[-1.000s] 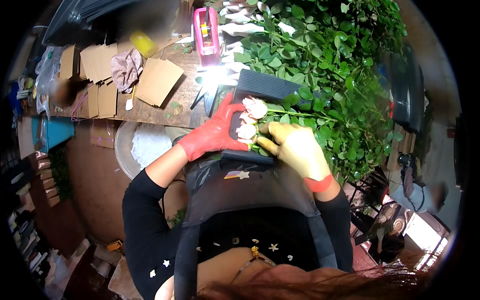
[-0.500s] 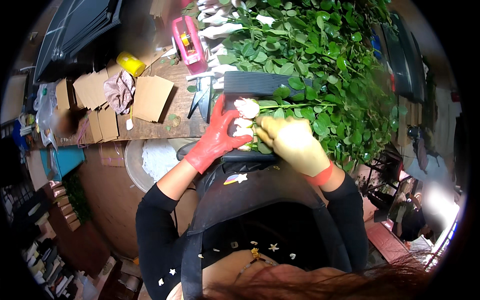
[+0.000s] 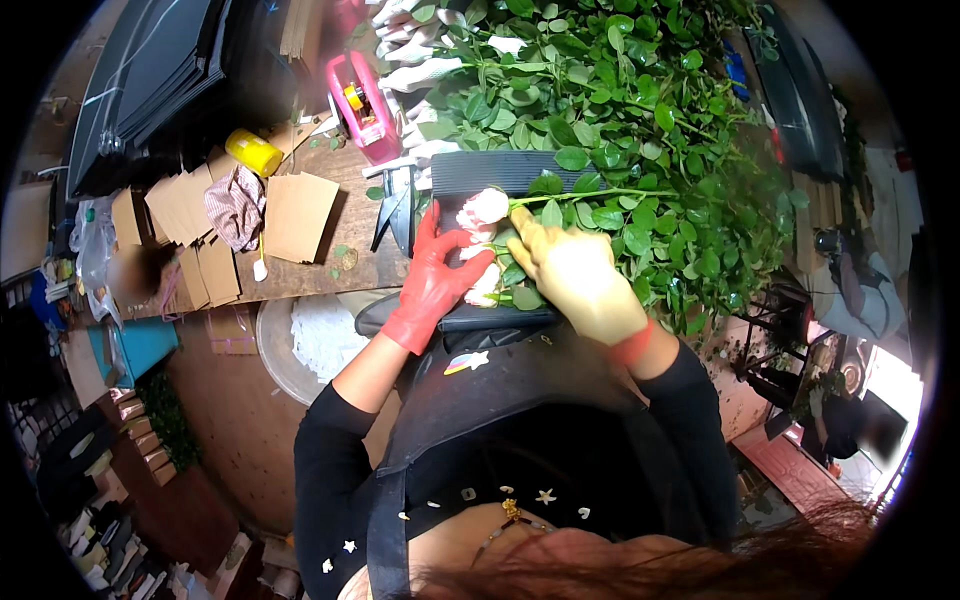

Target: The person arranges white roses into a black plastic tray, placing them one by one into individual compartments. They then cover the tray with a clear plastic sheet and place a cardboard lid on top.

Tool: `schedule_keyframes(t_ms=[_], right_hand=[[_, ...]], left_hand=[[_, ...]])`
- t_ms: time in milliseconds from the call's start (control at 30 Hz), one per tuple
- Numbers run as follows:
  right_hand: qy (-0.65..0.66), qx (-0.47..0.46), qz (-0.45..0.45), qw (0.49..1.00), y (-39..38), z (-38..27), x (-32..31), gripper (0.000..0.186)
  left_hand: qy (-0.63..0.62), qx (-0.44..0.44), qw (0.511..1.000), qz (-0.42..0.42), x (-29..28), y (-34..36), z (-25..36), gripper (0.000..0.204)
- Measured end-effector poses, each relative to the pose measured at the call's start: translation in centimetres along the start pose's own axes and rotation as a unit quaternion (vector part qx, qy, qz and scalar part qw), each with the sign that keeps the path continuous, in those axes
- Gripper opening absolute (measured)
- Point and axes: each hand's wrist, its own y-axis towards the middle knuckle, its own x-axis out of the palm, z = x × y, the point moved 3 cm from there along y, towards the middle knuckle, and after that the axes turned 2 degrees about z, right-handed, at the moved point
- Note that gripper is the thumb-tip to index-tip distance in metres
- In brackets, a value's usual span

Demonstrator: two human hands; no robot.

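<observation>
We see 2 gloved hands working at the pale pink roses (image 3: 488, 205), which lie between them beside the ribbed dark holder (image 3: 505, 172). Our left hand (image 3: 435, 275), gloved in red, is partly open, its fingers and thumb spread against the left side of the blooms. Our right hand (image 3: 580, 275), in a pale yellow glove, has its fingers partly bent at the stems just below the blooms; we cannot tell whether it grips any. Leafy stems (image 3: 640, 130) spread beyond it. Past our left hand, pruning shears (image 3: 402, 205) rest on the wooden table (image 3: 370, 240), near a pink tape dispenser (image 3: 362, 108).
</observation>
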Motion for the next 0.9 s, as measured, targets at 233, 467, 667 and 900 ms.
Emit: schedule_keyframes(t_ms=[233, 467, 667, 900], right_hand=[[0.079, -0.093, 0.027, 0.992, 1.8, 1.3, 1.8, 0.006], [0.061, -0.102, -0.009, 0.993, 1.3, 1.3, 3.3, 0.008], [0.260, -0.072, 0.042, 0.962, 0.5, 1.4, -2.8, 0.021], [0.241, -0.039, 0.046, 0.969, -0.1, 2.1, 2.6, 0.056]], left_hand=[[-0.025, 0.029, 0.998, 0.049, 0.3, 0.1, -1.4, 0.082], [-0.040, -0.046, 0.998, 0.020, 0.3, 1.2, -1.0, 0.072], [-0.011, 0.021, 0.997, 0.069, 0.4, 2.2, -0.6, 0.041], [-0.035, 0.021, 0.997, 0.068, 0.8, 1.7, -0.4, 0.046]])
